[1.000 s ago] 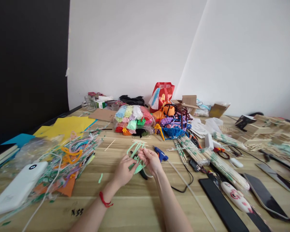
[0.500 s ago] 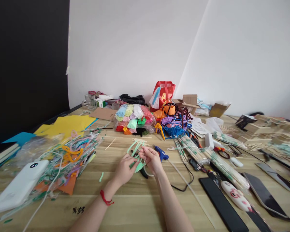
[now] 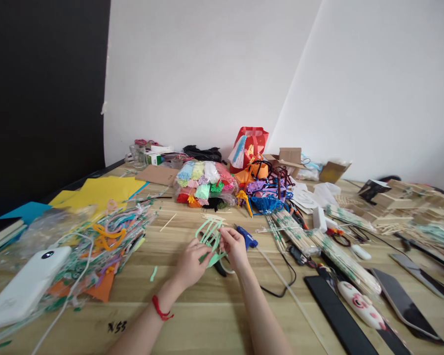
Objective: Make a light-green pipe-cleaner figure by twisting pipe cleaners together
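A light green open piece made of bent pipe-cleaner-like strips (image 3: 208,230) stands over the middle of the table. My left hand (image 3: 193,261) grips its lower left side between thumb and fingers. At its right edge, my right hand (image 3: 234,248) has its fingertips pinched together; what exactly lies between them is too small to make out, though they touch the green strips. A blue glue gun (image 3: 247,238) lies just right of my right hand. Beneath the piece shows part of a black-handled tool (image 3: 219,269), mostly covered.
A bag of coloured pipe-cleaner bundles (image 3: 205,182) sits behind my hands. Loose strips (image 3: 114,236) and a white power bank (image 3: 29,288) lie left. Wrapped wooden sticks (image 3: 296,229) and a black phone-like slab (image 3: 336,313) lie right. A thin stick (image 3: 167,222) rests nearby.
My right hand has shifted slightly down and right along the green piece, its fingers more closed. The green strips show more openly above my left hand, which keeps its hold.
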